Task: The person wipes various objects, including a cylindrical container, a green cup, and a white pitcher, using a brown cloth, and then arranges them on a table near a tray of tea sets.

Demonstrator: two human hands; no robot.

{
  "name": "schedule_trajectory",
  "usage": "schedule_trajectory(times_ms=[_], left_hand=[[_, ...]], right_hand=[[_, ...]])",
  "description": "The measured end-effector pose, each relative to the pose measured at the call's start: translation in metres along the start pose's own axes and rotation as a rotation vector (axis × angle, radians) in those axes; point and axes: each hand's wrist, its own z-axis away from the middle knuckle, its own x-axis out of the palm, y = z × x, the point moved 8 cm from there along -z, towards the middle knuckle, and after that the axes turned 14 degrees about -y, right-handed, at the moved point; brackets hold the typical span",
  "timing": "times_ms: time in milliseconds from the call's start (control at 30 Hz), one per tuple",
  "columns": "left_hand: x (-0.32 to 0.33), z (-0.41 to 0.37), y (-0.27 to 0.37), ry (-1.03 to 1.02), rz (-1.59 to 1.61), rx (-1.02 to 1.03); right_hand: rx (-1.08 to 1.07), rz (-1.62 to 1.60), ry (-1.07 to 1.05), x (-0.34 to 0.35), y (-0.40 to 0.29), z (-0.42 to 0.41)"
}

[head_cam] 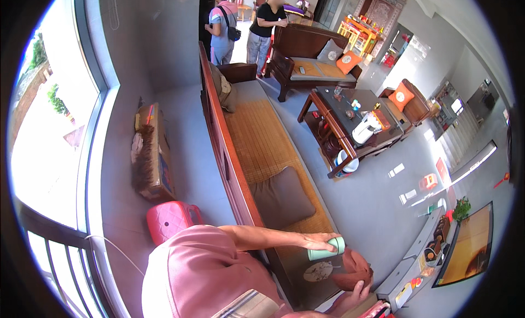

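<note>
My left hand (322, 241) is wrapped over a mint-green cylindrical cup (321, 253), which lies tilted on its side in my grip. Just beyond its end is a reddish-brown cloth (353, 268), bunched up and held at its lower edge by my right hand (357, 295). Part of the right hand is hidden behind the cloth. Below both hands, a dark brown cushion (301, 283) with a pale round floral print rests at the near end of the wooden sofa (262, 141).
A plain brown cushion (285, 197) lies on the sofa's bamboo mat. Behind the sofa's back stand a pink plastic stool (168, 219) and a cardboard box (158, 178). A tea table (352, 109) is opposite. A television (469, 244) and low cabinet (404, 273) are at right. Two people stand far off.
</note>
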Motion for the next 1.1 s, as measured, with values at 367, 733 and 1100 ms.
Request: schedule_trajectory(times_ms=[367,733,1100], left_hand=[[0.057,0.028,0.087,-0.138,-0.278,0.170],[0.084,0.031,0.089,-0.103,-0.391,0.308],[0.095,0.033,0.092,-0.129,-0.290,0.473]], right_hand=[[-0.132,0.680,-0.162,0.042,0.022,-0.004],[0.065,0.066,-0.225,0.032,0.030,-0.006],[0.140,-0.120,-0.123,-0.001,0.034,-0.002]])
